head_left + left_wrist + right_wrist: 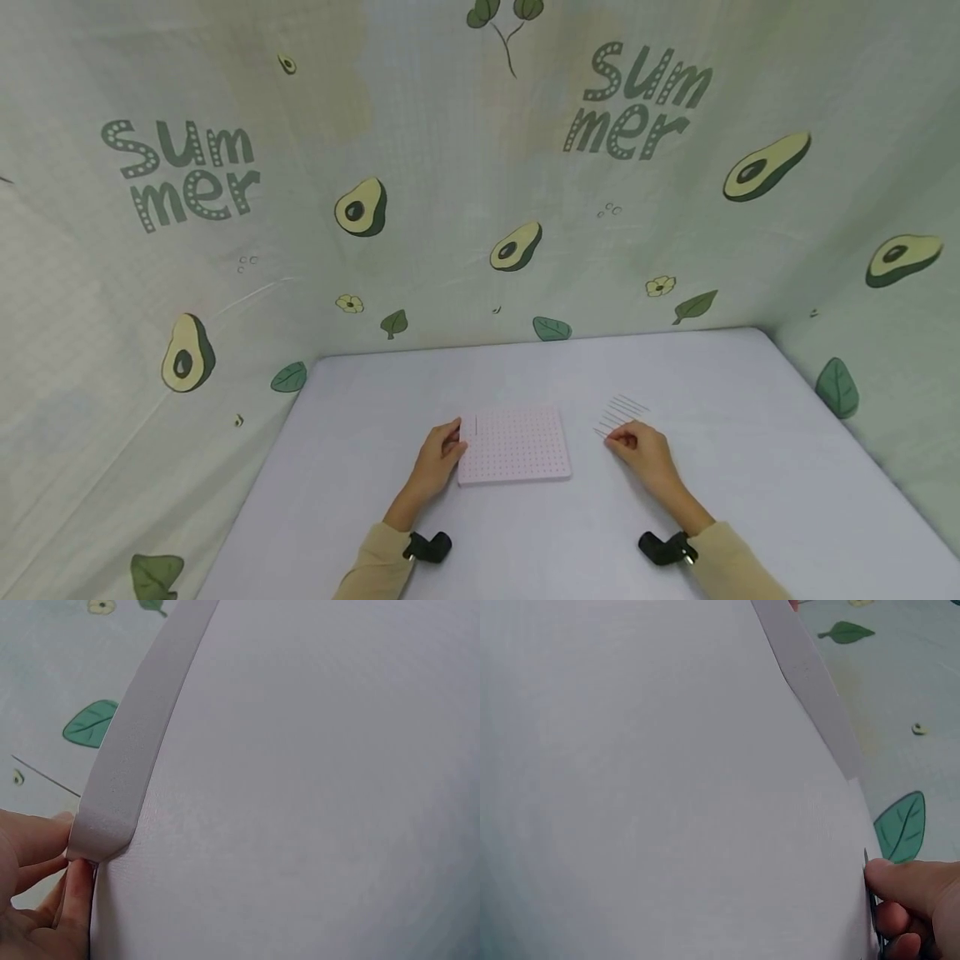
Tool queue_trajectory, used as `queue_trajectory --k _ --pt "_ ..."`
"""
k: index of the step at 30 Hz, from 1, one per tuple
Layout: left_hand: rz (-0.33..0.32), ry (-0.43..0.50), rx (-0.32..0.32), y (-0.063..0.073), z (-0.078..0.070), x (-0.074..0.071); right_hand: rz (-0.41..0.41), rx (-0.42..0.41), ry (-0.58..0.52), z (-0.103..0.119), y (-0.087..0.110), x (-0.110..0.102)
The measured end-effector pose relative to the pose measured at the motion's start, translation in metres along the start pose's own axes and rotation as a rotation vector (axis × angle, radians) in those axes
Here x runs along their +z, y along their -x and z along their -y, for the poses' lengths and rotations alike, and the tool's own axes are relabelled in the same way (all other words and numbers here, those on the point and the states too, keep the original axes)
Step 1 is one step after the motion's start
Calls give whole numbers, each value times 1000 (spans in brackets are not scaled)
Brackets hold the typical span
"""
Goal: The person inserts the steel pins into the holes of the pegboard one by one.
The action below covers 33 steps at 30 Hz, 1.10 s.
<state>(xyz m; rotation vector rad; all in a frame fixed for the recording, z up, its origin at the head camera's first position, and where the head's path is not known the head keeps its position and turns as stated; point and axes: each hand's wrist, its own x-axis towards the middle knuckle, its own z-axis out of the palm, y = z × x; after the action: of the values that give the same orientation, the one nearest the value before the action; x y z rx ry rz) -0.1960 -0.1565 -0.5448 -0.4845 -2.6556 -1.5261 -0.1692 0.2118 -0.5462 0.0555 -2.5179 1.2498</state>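
Observation:
A pale pink pegboard (517,446) with rows of small holes lies on the table. My left hand (435,462) holds its left edge between thumb and fingers, seen close at the board's corner in the left wrist view. One thin metal pin (45,776) stands up from the board near its upper left corner. To the right of the board, several thin metal pins (622,407) lie roughly parallel. My right hand (647,458) is at the near end of that row, and its thumb and fingers pinch a thin dark pin (872,904) close to the tabletop.
The table (360,400) has a white cover. Behind and beside it hangs a pale green cloth (435,150) printed with avocados, leaves and lettering. Black wrist-worn devices (429,547) sit at both of my cuffs.

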Motion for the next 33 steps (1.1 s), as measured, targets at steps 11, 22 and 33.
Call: queue_trajectory --k 11,22,33 --pt "-7 11 8 0 2 -1 21 1 16 -1 2 3" --pt "13 20 -10 2 -1 2 62 12 30 1 6 -2" --pt "-4 32 6 0 2 0 46 -13 22 1 1 -2"
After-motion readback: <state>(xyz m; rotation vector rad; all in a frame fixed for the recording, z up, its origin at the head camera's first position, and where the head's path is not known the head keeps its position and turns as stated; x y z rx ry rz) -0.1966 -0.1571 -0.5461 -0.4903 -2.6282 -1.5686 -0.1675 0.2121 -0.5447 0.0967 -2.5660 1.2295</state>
